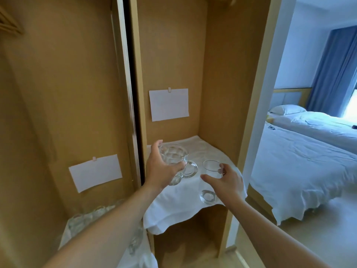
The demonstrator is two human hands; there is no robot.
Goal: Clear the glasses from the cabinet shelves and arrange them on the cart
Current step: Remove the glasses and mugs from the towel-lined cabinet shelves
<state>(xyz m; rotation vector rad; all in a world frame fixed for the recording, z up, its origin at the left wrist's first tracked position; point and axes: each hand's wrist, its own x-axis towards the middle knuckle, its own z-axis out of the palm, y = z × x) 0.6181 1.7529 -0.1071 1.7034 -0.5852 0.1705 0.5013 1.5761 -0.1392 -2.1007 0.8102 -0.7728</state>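
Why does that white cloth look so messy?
The white cloth on the cabinet shelf lies crooked and wrinkled, its front edge drooping unevenly over the shelf. Nothing looks spilled or broken.

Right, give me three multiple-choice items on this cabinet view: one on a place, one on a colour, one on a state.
1. Where does the small thick glass dish sit?
A. On the bed
B. On the cloth near the shelf's front edge
C. On the floor

2. What colour is the cloth over the shelf?
A. White
B. Red
C. Black

3. What is the left hand doing?
A. Hanging idle
B. Pressing flat on a sheet of paper
C. Gripping the glass mug

Answers:
1 B, the dish rests on the cloth by its front edge, below the right hand.
2 A, the draped cloth is plainly white.
3 C, its fingers wrap round the mug's body; the right hand holds the small tumbler.
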